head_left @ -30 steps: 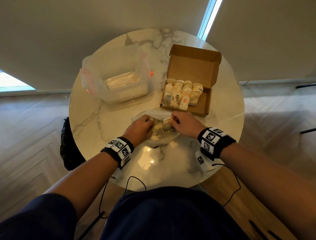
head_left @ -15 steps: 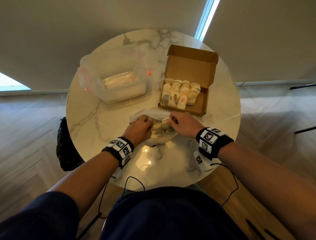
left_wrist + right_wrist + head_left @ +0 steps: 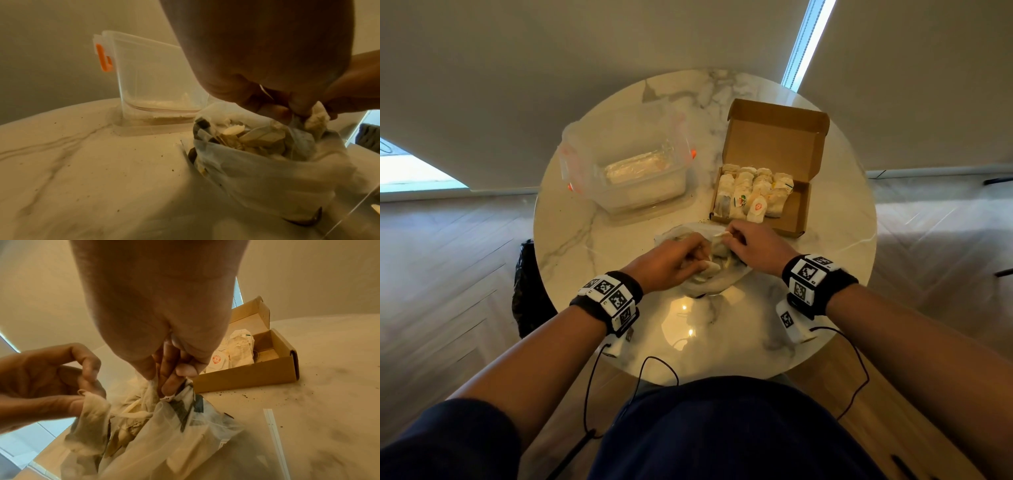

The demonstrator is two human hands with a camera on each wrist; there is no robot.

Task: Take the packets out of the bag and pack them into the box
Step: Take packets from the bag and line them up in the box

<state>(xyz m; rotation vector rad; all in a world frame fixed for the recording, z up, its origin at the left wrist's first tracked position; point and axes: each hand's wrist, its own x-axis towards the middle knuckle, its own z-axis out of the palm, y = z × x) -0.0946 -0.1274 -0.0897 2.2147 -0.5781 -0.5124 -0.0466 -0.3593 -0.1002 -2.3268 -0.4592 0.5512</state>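
A translucent plastic bag (image 3: 717, 282) of tea-bag packets lies on the round marble table (image 3: 592, 246), close to me. Both hands are at its open mouth. My left hand (image 3: 700, 258) pinches one gauzy white packet (image 3: 93, 405) at the bag's rim, seen also in the left wrist view as packet (image 3: 317, 116). My right hand (image 3: 729, 240) reaches into the bag (image 3: 185, 434), and its fingertips (image 3: 168, 389) pinch the top of another packet (image 3: 151, 387). Behind them the brown cardboard box (image 3: 803, 209) stands open with several packets (image 3: 751, 195) in rows.
A clear plastic container (image 3: 626, 164) with orange clips stands at the back left, something pale in its bottom. Dark crumbs dot the marble near the box (image 3: 246, 376). A thin white strip (image 3: 275, 434) lies to the right of the bag. Black wrist cables hang over the near table edge.
Both hands have stayed at the bag's mouth and their fingers have shifted only slightly. No packet has left the bag.
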